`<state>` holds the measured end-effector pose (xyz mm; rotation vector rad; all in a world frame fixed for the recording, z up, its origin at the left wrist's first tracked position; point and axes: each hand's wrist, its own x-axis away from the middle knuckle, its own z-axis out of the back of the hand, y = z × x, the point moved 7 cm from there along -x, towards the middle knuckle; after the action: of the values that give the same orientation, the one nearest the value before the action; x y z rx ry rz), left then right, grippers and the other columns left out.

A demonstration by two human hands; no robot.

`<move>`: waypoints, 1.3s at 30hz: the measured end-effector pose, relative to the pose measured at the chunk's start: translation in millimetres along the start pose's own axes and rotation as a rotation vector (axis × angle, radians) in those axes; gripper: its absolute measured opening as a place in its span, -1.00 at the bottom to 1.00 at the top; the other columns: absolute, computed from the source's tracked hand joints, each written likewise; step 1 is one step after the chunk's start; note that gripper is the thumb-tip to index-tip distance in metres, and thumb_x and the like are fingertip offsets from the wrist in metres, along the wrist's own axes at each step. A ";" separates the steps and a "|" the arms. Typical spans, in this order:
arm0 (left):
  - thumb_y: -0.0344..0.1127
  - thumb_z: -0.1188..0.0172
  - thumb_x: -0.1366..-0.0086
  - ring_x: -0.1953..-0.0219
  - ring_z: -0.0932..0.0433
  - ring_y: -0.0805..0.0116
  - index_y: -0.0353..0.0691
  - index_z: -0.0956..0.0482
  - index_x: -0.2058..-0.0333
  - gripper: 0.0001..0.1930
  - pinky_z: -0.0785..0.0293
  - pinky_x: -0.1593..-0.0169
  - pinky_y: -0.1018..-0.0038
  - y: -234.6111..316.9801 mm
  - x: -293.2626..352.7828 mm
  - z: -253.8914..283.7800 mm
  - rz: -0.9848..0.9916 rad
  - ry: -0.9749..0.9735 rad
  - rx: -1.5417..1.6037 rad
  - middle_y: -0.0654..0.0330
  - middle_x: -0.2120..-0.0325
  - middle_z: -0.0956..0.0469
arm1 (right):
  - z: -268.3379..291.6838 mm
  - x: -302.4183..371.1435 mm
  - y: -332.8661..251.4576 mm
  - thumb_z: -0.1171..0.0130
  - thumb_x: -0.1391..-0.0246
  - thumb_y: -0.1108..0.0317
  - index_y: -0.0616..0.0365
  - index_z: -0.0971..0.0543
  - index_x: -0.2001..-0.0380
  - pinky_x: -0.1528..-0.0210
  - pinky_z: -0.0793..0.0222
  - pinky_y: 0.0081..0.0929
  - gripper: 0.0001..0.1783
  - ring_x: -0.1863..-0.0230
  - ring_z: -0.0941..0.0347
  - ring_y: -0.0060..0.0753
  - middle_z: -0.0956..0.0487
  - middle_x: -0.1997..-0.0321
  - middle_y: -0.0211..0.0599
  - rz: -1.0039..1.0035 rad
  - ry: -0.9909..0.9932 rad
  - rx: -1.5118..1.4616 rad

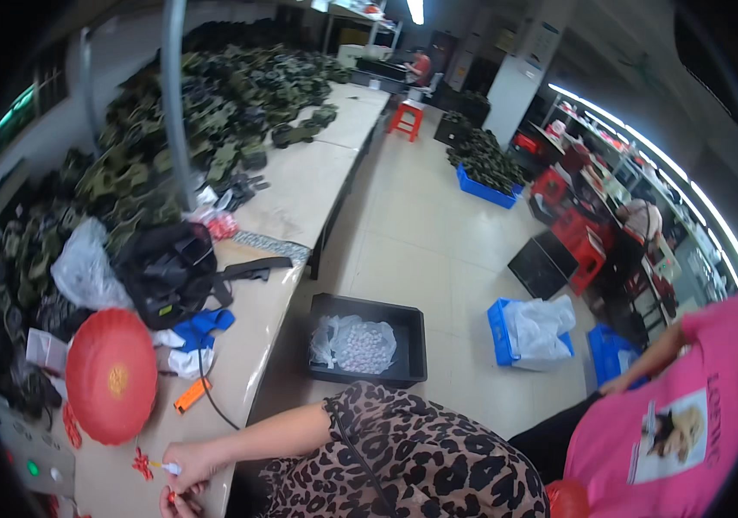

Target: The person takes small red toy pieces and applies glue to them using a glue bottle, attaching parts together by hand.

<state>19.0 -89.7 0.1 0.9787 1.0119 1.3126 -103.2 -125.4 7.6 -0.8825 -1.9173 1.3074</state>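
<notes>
At the lower left, my right hand (pixel 192 462) reaches in from a leopard-print sleeve. It is closed round a small white piece with a yellow tip (pixel 169 468), too small to name. Just below it, my left hand (pixel 180 506) is closed near the bottom edge, with a small orange-red piece showing at its fingers. Small red pieces (pixel 142 464) lie on the table beside the yellow tip. A red bowl (pixel 92 354) beyond the hands has small yellowish bits at its bottom. An orange flat tool or case (pixel 192 394) rests to its right.
A cable (pixel 213 401) runs over the table edge. Behind the bowl are a black bag (pixel 166 268), plastic bags and heaped camouflage pieces (pixel 222 95). A grey control box (pixel 32 457) stands left. Black (pixel 421 345) and blue crates occupy the floor; a person in pink (pixel 662 406) is at right.
</notes>
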 end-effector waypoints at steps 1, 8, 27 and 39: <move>-0.34 0.04 -0.15 0.40 -0.34 0.43 -0.40 -0.30 0.12 -0.66 -0.26 0.36 0.57 21.4 5.2 -12.7 -0.029 -0.036 0.010 0.11 0.36 -0.41 | 2.9 5.7 0.8 -0.05 0.21 0.46 0.28 -0.42 0.68 0.73 -0.28 -0.66 -0.88 0.75 -0.34 -0.61 -0.40 0.76 -0.33 0.022 0.041 0.011; -0.28 0.06 -0.16 0.39 -0.36 0.34 -0.36 -0.42 0.25 -0.72 -0.28 0.34 0.45 79.5 -3.8 -51.6 -0.025 -0.033 0.214 0.13 0.36 -0.42 | 22.1 -7.4 16.6 -0.07 0.26 0.49 0.29 -0.41 0.67 0.76 -0.27 -0.63 -0.91 0.76 -0.36 -0.52 -0.42 0.74 -0.28 0.208 0.169 0.003; -0.16 0.15 -0.17 0.25 -0.31 0.23 -0.22 -0.41 0.21 -0.68 -0.23 0.23 0.31 107.2 -52.6 -6.9 -0.272 0.027 -0.449 0.14 0.24 -0.37 | 26.4 -26.0 30.2 -0.20 0.19 0.21 0.04 -0.53 0.34 0.71 -0.09 -0.76 -0.72 0.67 -0.24 -0.74 -0.44 0.62 -0.56 0.227 0.038 -0.023; -0.09 0.20 -0.18 0.16 -0.28 0.17 -0.13 -0.40 0.18 -0.66 -0.19 0.16 0.22 86.1 -49.3 80.6 -0.246 0.260 -0.972 0.14 0.17 -0.34 | 17.3 -17.4 22.8 -0.19 0.18 0.28 0.07 -0.54 0.35 0.67 -0.12 -0.75 -0.75 0.61 -0.26 -0.74 -0.47 0.53 -0.53 0.199 0.030 -0.026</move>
<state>72.2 -136.3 106.6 -0.0517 0.5228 1.4933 -103.5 -142.1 -21.5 -1.1232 -1.8655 1.3768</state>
